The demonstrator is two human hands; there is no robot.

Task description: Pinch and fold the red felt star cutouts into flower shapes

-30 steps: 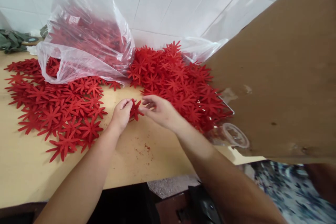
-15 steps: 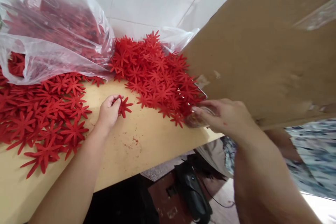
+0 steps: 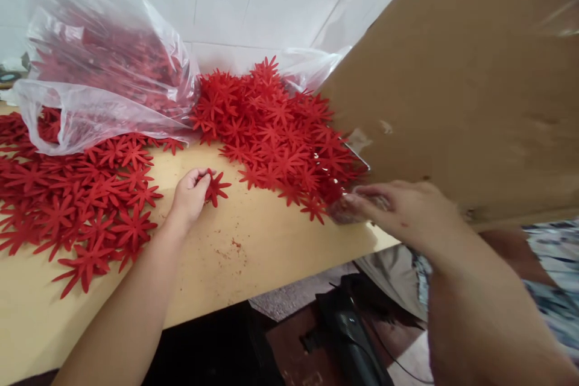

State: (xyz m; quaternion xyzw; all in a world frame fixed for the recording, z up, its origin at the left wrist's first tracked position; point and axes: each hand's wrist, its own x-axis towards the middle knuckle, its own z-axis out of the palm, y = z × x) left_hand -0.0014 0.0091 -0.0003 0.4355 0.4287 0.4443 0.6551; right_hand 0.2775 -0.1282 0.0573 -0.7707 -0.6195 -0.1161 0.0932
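Note:
My left hand (image 3: 192,196) is closed in a pinch on a red felt-like flower piece (image 3: 218,188) with long narrow petals, held just over the table. At the right, my right hand (image 3: 402,208) reaches over a clear container (image 3: 344,211) at the edge of a heap of the same red flower pieces (image 3: 280,139). Its thumb and forefinger are drawn together at the container's rim. What they pinch, if anything, is too small to make out, and the other fingers are hidden. A second spread of red flower pieces (image 3: 81,211) lies left of my left forearm.
A clear plastic bag (image 3: 108,72) full of red pieces stands at the back left. Brown cardboard (image 3: 452,90) rises along the right side. Reddish crumbs dot the wooden table (image 3: 203,277). Below its front edge is a black device (image 3: 350,332) with a cable.
The view has shifted slightly, so the scene sits a little further right. My left hand keeps the flower piece; my right hand stays at the clear container.

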